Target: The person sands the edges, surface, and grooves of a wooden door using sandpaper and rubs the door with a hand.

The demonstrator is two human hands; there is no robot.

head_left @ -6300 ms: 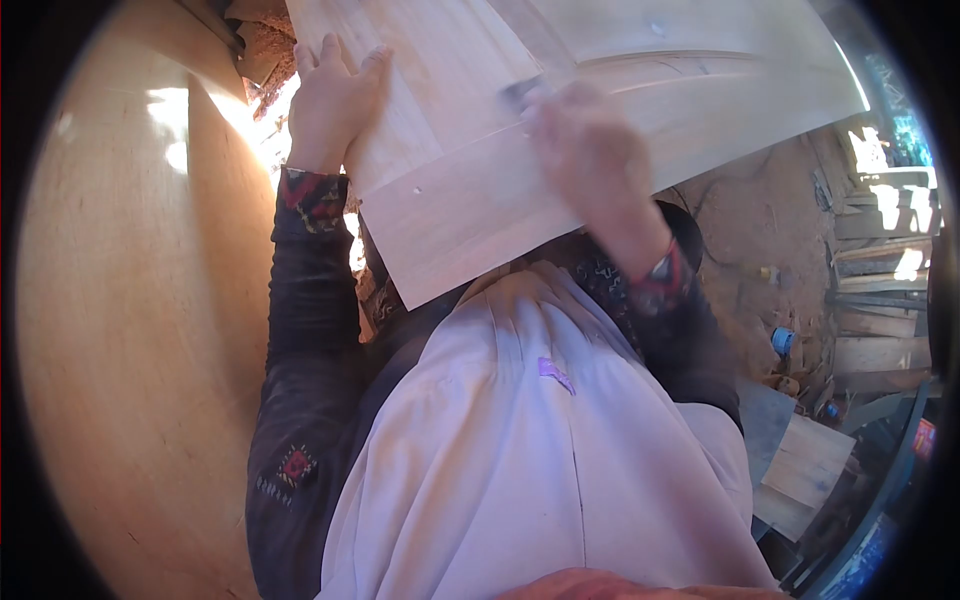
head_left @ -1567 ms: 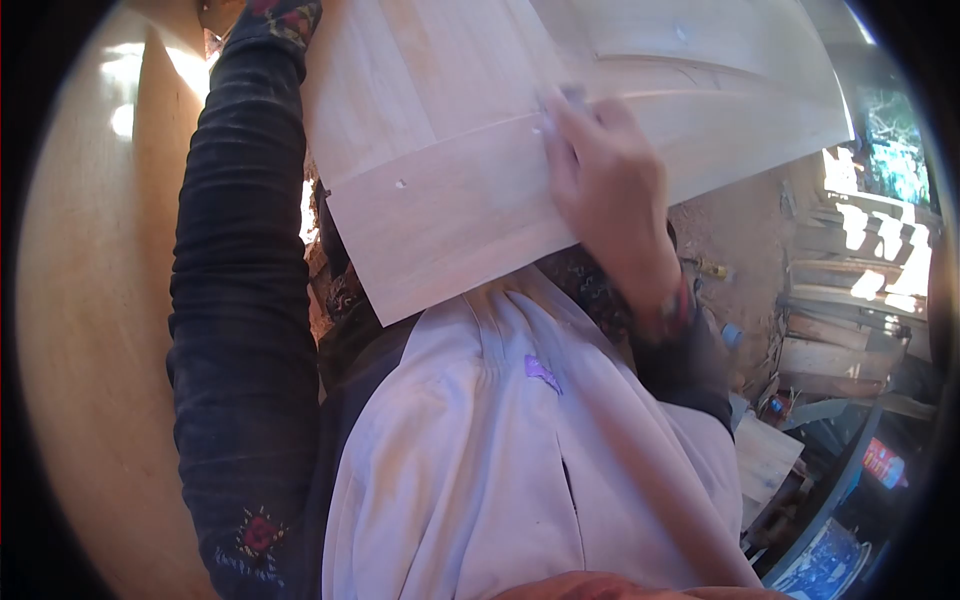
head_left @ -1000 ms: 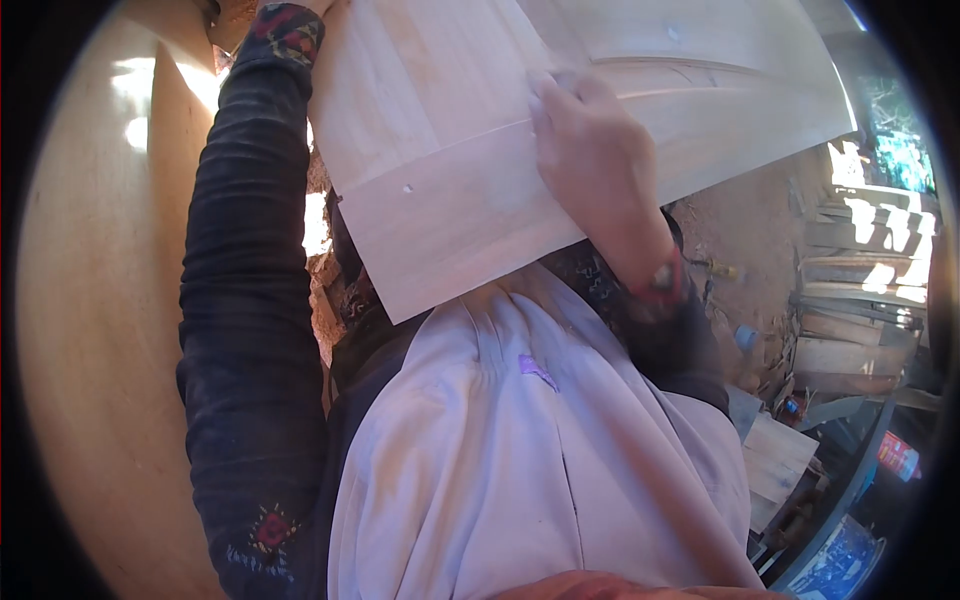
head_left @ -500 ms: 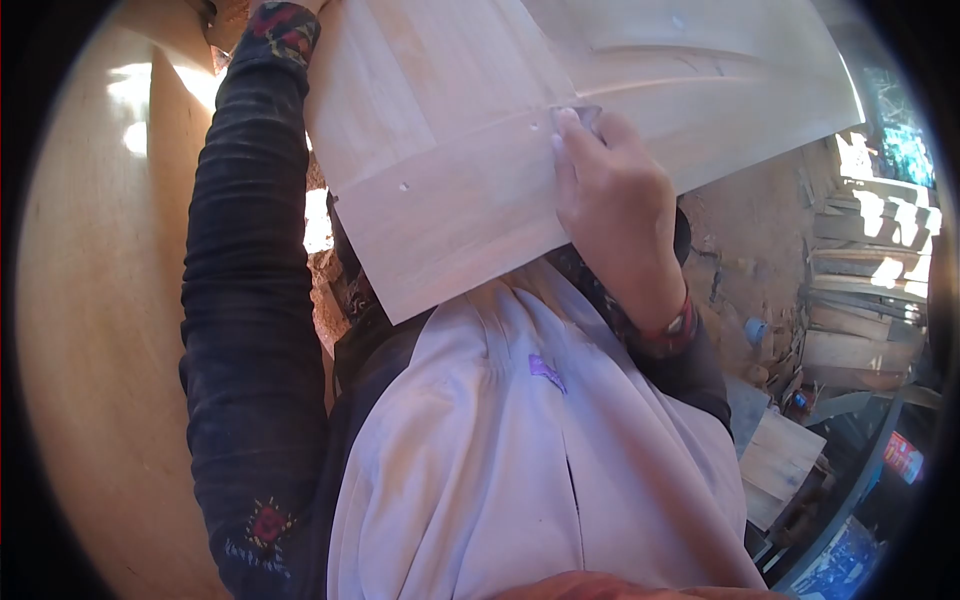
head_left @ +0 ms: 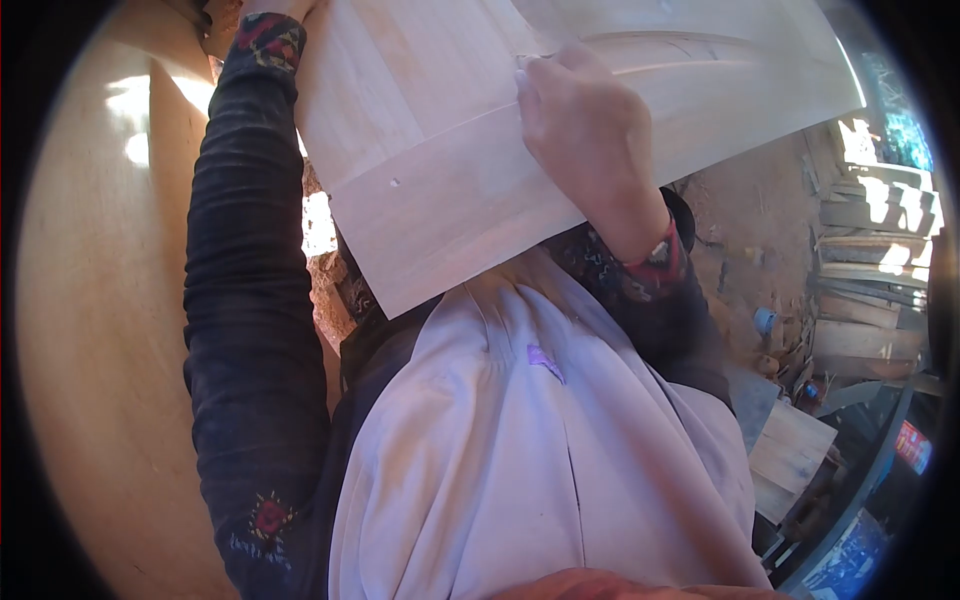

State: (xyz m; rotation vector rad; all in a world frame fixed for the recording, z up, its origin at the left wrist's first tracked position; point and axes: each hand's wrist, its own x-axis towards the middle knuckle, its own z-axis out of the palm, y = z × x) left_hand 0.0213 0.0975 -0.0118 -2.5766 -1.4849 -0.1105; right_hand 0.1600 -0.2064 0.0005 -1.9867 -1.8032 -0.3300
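A pale wooden panel (head_left: 440, 210) lies tilted across my lap, with a raised moulding on its right part and a small mark near the lower left corner. My right hand (head_left: 590, 120) rests on it near the joint of the boards, fingers curled round a small dark piece that is mostly hidden under them. At the top edge, beside the panel's left side, only a small part of my left hand (head_left: 285, 8) shows; its fingers are out of view.
A large smooth wooden board (head_left: 110, 330) stands along the left. On the right lie stacked wood strips (head_left: 870, 260), a blue cap-like object (head_left: 764, 320), small flat boards (head_left: 790, 450) and a dark-rimmed container (head_left: 885, 460). Light cloth (head_left: 530, 450) covers my lap.
My left hand has moved from the panel's left side up to the top edge of view. My right hand has shifted back and forth over the joint, lately up and left.
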